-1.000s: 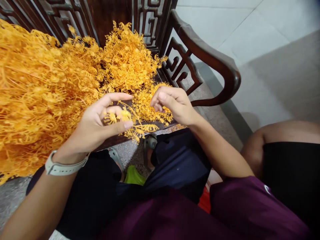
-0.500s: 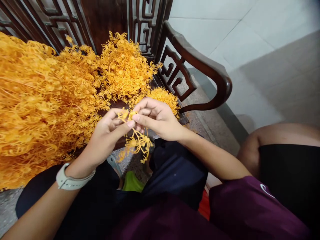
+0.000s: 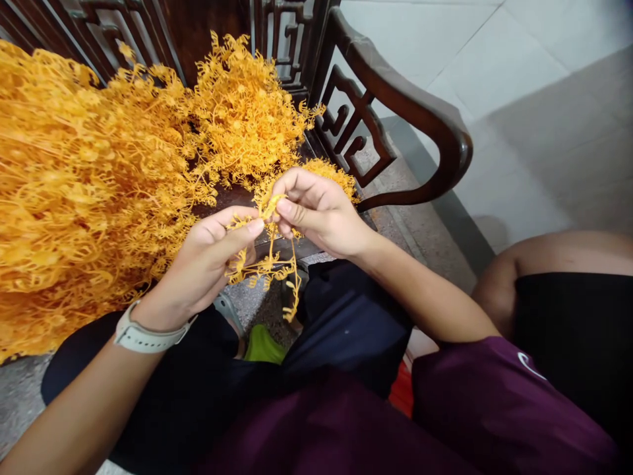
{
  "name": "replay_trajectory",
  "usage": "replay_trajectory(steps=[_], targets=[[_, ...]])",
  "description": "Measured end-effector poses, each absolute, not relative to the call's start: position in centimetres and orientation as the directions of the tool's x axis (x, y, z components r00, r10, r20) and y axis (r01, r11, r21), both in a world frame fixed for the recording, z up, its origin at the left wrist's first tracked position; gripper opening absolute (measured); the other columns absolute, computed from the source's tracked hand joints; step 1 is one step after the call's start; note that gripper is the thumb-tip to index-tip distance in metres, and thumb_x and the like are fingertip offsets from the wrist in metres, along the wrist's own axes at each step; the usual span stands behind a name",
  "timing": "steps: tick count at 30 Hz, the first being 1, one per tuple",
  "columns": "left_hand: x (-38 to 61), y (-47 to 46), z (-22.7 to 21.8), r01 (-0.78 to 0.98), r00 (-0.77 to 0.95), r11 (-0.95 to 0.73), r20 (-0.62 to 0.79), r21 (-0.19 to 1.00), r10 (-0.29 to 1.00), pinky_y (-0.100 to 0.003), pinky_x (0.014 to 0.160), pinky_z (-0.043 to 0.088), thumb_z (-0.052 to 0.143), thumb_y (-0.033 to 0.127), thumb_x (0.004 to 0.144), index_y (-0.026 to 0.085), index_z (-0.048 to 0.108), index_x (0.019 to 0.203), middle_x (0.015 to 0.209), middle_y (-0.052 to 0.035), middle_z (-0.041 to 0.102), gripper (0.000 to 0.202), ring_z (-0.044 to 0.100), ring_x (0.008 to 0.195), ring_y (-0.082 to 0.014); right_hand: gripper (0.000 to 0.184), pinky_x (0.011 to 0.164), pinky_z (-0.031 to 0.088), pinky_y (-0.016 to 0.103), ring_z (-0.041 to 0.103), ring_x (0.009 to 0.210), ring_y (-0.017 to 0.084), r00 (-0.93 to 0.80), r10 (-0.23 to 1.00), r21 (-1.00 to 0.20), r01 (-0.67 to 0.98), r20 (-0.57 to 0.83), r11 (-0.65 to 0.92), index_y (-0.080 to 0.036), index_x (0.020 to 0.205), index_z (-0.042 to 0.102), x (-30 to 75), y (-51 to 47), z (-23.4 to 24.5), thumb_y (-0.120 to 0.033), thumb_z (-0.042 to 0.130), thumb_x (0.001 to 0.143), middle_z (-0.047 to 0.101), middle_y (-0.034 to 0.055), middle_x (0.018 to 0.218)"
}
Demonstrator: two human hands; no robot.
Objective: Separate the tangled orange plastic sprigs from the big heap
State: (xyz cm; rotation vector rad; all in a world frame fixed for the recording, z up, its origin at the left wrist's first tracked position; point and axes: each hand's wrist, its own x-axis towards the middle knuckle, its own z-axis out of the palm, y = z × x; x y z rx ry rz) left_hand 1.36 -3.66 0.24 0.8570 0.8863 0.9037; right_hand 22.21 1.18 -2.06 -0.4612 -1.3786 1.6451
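Note:
Between my two hands hangs a yellow-orange plastic flower sprig (image 3: 271, 262), its thin branches dangling below my fingers. My left hand (image 3: 210, 254) is closed, thumb and forefinger pinching the sprig's upper part. Close beside it, my right hand (image 3: 321, 214) pinches a curled yellow piece (image 3: 271, 206) at the top of the sprig. Whether that piece is joined to the rest is hidden by the fingers. Just behind the hands lies a small pile of the same sprigs (image 3: 331, 177), with a taller heap (image 3: 247, 112) farther back.
A very large mass of yellow-orange sprigs (image 3: 89, 198) fills the left side of the dark wooden bench (image 3: 227, 198). The bench's curved armrest (image 3: 420, 112) rises at the right. Another person's leg (image 3: 558, 264) is at the far right. Something bright green (image 3: 263, 344) lies on the floor.
Both hands have shifted slightly upward in view, and the right hand has turned a little. The sprig's branches now hang more spread out and lower beneath the fingers.

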Motion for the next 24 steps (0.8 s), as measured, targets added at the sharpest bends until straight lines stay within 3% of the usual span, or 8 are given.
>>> replay_trajectory(steps=[3, 11, 24], targets=[[1.1, -3.7, 0.0, -0.185, 0.240, 0.244, -0.196, 0.952, 0.951, -0.024, 0.054, 0.038, 0.094, 0.037, 0.091, 0.024, 0.085, 0.102, 0.067, 0.0028, 0.058, 0.019, 0.047, 0.058, -0.0101, 0.030, 0.063, 0.049, 0.023, 0.059, 0.068, 0.008, -0.517, 0.806, -0.936, -0.328, 0.288, 0.124, -0.016, 0.100, 0.065, 22.6, 1.0, -1.4, -0.035, 0.088, 0.098, 0.065, -0.0022, 0.083], [0.7, -4.0, -0.1, 0.119, 0.210, 0.000, -0.025, 0.993, 0.977, -0.029, 0.054, 0.031, 0.090, 0.044, 0.093, 0.023, 0.087, 0.100, 0.074, -0.0008, 0.066, 0.023, 0.047, 0.059, -0.0132, 0.030, 0.070, 0.050, 0.024, 0.063, 0.078, 0.010, -0.484, 0.792, -0.919, -0.071, 0.372, 0.388, -0.014, 0.099, 0.075, 23.7, 0.1, 0.2, -0.041, 0.088, 0.099, 0.071, 0.0015, 0.088], [0.6, -3.8, -0.2, 0.043, 0.190, 0.018, -0.026, 0.999, 0.981, -0.032, 0.062, 0.037, 0.088, 0.044, 0.097, 0.027, 0.086, 0.096, 0.076, -0.0006, 0.065, 0.017, 0.053, 0.068, -0.0152, 0.034, 0.075, 0.051, 0.028, 0.064, 0.080, 0.013, -0.557, 0.691, -0.798, 0.080, 0.461, 0.597, -0.015, 0.097, 0.077, 23.9, 0.1, 0.1, -0.046, 0.073, 0.110, 0.073, 0.0038, 0.088]])
